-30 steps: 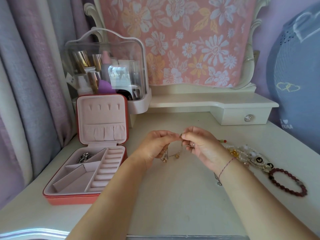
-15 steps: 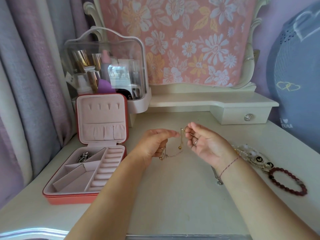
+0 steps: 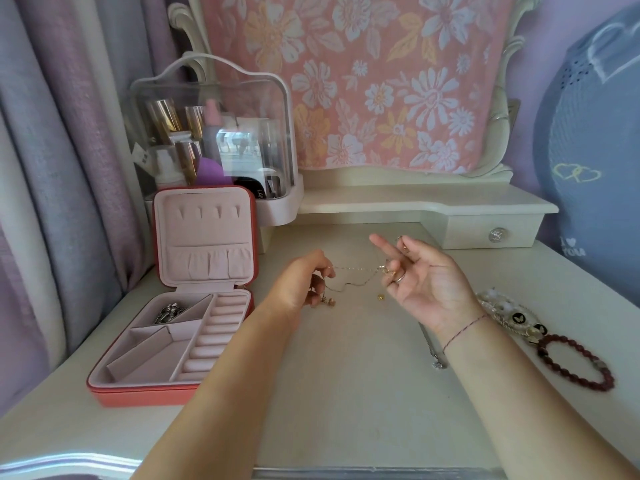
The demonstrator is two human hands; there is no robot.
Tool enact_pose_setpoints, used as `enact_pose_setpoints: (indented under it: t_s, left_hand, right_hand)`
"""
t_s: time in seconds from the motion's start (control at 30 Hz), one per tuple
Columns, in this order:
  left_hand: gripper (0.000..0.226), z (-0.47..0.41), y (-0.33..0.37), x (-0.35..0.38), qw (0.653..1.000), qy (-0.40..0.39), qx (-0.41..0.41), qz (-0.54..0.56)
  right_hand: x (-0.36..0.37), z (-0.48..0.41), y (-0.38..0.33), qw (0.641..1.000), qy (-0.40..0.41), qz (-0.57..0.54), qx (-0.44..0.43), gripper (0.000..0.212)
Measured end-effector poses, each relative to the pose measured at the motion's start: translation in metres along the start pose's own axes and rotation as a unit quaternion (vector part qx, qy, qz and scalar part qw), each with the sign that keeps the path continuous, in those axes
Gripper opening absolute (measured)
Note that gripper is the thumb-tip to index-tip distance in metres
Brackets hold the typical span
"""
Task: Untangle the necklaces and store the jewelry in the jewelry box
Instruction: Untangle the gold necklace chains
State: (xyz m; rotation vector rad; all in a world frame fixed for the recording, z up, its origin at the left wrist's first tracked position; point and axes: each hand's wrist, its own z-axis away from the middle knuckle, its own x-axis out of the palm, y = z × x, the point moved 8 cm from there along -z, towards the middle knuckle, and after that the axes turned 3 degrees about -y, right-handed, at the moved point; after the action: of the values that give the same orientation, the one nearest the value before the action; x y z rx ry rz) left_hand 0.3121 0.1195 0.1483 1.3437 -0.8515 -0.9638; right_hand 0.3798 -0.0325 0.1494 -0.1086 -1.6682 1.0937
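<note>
A thin gold necklace chain (image 3: 356, 270) stretches above the table between my two hands. My left hand (image 3: 304, 282) pinches its left end, with small gold pendants hanging below the fingers. My right hand (image 3: 420, 282) is palm-up, index finger pointing out, the other fingers curled with the chain caught at them. A small gold charm (image 3: 380, 297) hangs from the chain below. The coral jewelry box (image 3: 173, 341) stands open at the left with a silver piece (image 3: 168, 312) in its back compartment.
A pearl and gold jewelry pile (image 3: 509, 315) and a dark red bead bracelet (image 3: 575, 362) lie at the right. A silver chain (image 3: 431, 348) lies under my right wrist. A clear cosmetics case (image 3: 214, 140) and a drawer shelf (image 3: 485, 230) stand behind.
My hands have drawn apart, pulling the chain out taut between them. My right hand turned palm-up and its index finger straightened.
</note>
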Motion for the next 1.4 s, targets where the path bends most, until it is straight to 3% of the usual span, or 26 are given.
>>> enact_pose_setpoints:
  t_s: [0.27, 0.4, 0.53, 0.6, 0.67, 0.77, 0.9, 1.13, 1.4]
  left_hand:
    - [0.035, 0.000, -0.004, 0.010, 0.997, -0.053, 0.011, -0.048]
    - [0.024, 0.004, -0.005, 0.018, 0.992, -0.088, 0.023, -0.089]
    - [0.015, 0.004, -0.001, 0.021, 0.992, -0.113, 0.047, -0.042]
    - [0.005, 0.002, 0.000, 0.014, 0.995, -0.085, 0.044, -0.008]
    - [0.004, 0.001, 0.000, 0.007, 0.997, -0.056, 0.035, 0.041]
    - [0.010, -0.002, 0.000, 0.002, 0.993, -0.040, 0.024, 0.109]
    - [0.016, -0.002, 0.000, 0.003, 0.990, -0.047, 0.023, 0.133]
    - [0.032, 0.001, 0.003, 0.012, 0.982, -0.087, 0.020, 0.164]
    - [0.031, -0.002, 0.004, -0.002, 0.985, -0.004, 0.045, 0.164]
  right_hand:
    - [0.017, 0.002, 0.009, 0.993, -0.084, 0.075, 0.020, 0.007]
    - [0.027, 0.006, 0.012, 0.987, -0.130, 0.094, 0.023, 0.007]
    - [0.032, 0.008, 0.018, 0.982, -0.165, 0.081, 0.038, 0.007]
    - [0.030, 0.005, 0.018, 0.981, -0.176, 0.065, 0.045, 0.020]
    - [0.021, 0.001, 0.015, 0.988, -0.143, 0.054, 0.038, 0.031]
    - [0.008, -0.002, 0.007, 0.998, -0.064, 0.010, 0.021, 0.007]
    - [0.000, -0.004, 0.005, 1.000, -0.015, 0.005, 0.009, 0.005]
    - [-0.005, -0.006, 0.006, 1.000, 0.018, 0.019, -0.002, 0.013]
    - [-0.003, -0.008, 0.009, 0.998, -0.008, 0.061, 0.003, 0.006]
